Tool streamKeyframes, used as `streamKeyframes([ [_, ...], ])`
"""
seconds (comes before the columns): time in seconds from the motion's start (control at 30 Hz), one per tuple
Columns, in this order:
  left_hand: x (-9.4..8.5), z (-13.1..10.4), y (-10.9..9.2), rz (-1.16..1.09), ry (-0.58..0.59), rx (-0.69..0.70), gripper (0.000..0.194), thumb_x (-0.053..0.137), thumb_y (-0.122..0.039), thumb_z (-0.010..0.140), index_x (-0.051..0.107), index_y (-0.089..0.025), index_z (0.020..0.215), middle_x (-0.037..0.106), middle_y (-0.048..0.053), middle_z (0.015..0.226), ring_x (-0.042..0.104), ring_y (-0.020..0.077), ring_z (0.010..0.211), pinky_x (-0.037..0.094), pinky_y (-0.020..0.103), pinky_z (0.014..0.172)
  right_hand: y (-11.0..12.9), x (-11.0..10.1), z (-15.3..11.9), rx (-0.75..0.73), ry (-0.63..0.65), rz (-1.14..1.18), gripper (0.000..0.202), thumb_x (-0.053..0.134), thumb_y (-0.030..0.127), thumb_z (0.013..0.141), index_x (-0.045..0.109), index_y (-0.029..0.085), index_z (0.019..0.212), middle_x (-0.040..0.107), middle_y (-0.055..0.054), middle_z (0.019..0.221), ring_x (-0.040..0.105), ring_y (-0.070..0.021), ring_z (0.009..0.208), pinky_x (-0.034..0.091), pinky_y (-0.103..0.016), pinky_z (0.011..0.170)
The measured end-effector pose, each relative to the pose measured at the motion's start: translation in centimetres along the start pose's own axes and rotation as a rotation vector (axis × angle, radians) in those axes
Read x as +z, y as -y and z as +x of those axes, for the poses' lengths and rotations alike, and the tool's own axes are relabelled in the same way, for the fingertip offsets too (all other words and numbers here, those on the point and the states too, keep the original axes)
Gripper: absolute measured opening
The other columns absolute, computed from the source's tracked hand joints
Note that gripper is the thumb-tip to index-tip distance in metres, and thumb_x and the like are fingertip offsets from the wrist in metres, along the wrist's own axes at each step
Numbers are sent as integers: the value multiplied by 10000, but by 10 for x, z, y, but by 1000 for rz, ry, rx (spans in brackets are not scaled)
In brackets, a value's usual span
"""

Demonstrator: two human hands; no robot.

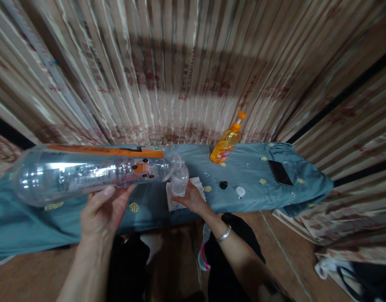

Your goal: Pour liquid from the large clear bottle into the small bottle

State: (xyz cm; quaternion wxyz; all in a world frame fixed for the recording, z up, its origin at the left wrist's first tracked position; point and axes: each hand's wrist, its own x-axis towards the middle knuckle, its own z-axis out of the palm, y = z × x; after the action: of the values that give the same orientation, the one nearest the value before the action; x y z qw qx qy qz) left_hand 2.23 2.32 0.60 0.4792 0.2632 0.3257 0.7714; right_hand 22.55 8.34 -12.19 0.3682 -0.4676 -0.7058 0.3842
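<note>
Head view: 1 large clear bottle [86, 172] tipped almost level over the surface [255, 201], mouth at that of the small clear bottle [180, 182]; left hand [101, 212] cupped part-closed beneath it, right hand [193, 198] closed around the small clear bottle; either wrist shifting could part the mouths, spilling any liquid onto the white cloth [173, 204]; teal-covered, the surface bears 1 orange pump bottle [226, 144], 2 caps [240, 191] and 1 phone [280, 173], before curtains [167, 84].

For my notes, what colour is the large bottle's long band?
The long band is mostly orange, shown best in the head view.
</note>
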Motion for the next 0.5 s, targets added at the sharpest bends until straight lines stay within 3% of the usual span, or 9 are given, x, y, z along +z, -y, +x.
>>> streamKeyframes([
  [0.5, 0, 1, 2, -18, -8, 4, 390, 774, -173, 548, 732, -307, 912, 762, 16, 961, 611, 321, 1166, 544, 517, 932, -5, 1, 0, -5, 0, -1, 701, 814, 287, 673, 508, 194, 1296, 627, -93, 1293, 597, -269, 1199, 463, -403, 1018],
])
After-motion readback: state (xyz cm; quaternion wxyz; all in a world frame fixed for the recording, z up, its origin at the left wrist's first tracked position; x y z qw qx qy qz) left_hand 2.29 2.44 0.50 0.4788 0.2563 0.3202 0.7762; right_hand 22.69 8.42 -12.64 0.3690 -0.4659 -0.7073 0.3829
